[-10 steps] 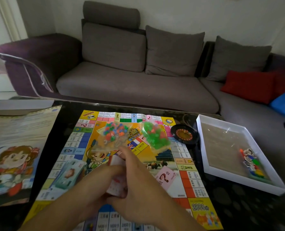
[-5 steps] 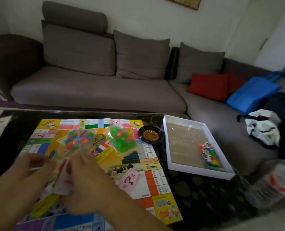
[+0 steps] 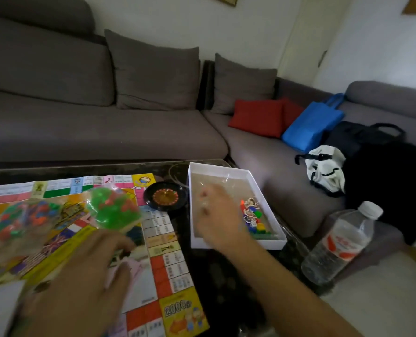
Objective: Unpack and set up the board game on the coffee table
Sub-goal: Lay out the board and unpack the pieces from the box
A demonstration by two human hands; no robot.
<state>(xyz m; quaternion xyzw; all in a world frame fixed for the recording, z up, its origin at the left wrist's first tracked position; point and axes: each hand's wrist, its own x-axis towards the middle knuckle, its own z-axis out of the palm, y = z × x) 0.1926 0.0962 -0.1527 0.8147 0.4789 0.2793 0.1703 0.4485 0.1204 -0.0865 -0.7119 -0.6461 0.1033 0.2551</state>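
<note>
Right hand [image 3: 216, 215] has left the card stack and now reaches, fingers loose and empty, into the white box tray [image 3: 238, 243] toward the pawns [image 3: 253, 216]; left hand [image 3: 85, 271] presses flat on the game board [image 3: 168, 271]; pawns come next, likely.

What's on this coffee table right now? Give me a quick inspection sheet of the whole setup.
Surface: dark coffee table.
Job's things: game board unfolded; green bag of pieces and spinner wheel on it; white box beside it holds pawns.
Clutter: water bottle.
Hands: left hand over board; right hand reaches into box, blurred.
Cables: nothing seen.
Surroundings: grey sofa, red cushion, blue bag.
</note>
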